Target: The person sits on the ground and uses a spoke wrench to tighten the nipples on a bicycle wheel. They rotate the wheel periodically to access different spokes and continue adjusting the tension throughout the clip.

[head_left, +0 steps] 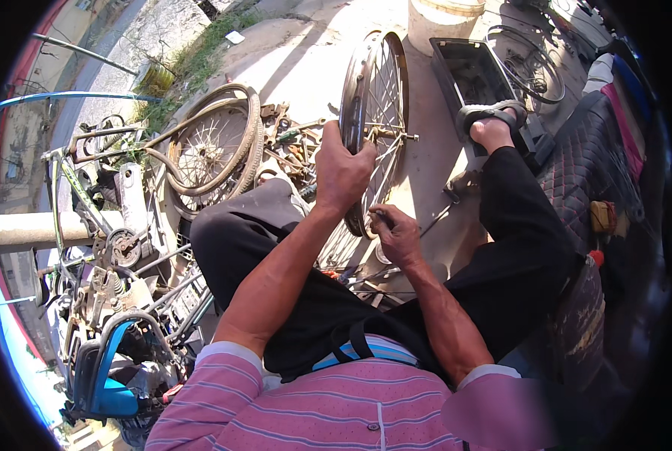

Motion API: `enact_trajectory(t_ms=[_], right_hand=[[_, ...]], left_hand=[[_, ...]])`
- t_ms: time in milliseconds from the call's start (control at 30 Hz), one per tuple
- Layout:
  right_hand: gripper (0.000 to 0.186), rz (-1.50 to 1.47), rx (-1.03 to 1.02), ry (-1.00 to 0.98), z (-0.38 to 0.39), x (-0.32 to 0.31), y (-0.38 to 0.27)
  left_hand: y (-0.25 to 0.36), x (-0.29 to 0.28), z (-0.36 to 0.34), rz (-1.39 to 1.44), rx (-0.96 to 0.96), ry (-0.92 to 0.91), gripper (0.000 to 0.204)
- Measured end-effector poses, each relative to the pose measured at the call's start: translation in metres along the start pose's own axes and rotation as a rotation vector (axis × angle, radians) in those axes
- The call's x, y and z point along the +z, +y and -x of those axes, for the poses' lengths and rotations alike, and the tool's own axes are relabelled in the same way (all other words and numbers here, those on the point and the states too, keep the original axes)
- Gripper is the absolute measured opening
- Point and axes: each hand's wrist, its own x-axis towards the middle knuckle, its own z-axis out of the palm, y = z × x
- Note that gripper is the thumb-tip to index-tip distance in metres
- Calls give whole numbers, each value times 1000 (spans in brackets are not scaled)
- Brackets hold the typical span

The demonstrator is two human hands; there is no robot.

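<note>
A spoked bicycle wheel (356, 94) stands upright between my legs, its hub and axle facing right. My left hand (343, 174) is closed around the near left side of its rim. At the wheel's lower edge, my right hand (400, 239) pinches its thumb and fingers together beside the rim. A small dark thing seems to show at those fingertips, too small to name.
Loose tools and metal parts (294, 146) lie left of the wheel, beside another wheel with tyres (253, 154). Bicycle frames and parts (125, 248) crowd the left. A black crate (437, 64), a white bucket (418, 26) and a quilted seat (569, 165) are to the right.
</note>
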Motion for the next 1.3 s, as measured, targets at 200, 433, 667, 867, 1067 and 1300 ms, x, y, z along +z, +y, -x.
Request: enact_trajectory(t_ms=[200, 433, 667, 867, 1067, 1300], right_hand=[[29, -360, 659, 236, -2, -17, 27], [27, -668, 775, 157, 12, -5, 71], [25, -784, 805, 237, 13, -2, 89], [24, -789, 806, 249, 14, 0, 89], [23, -909, 935, 235, 13, -4, 85], [22, -1105, 1078, 231, 16, -4, 101]], left_hand=[[-7, -6, -1, -56, -4, -12, 21], [-2, -7, -2, -12, -1, 5, 23], [-5, -9, -5, 39, 12, 0, 26], [-10, -11, -8, 63, -36, 50, 26], [-6, -11, -8, 32, -28, 21, 26], [-12, -10, -10, 38, -26, 37, 26]])
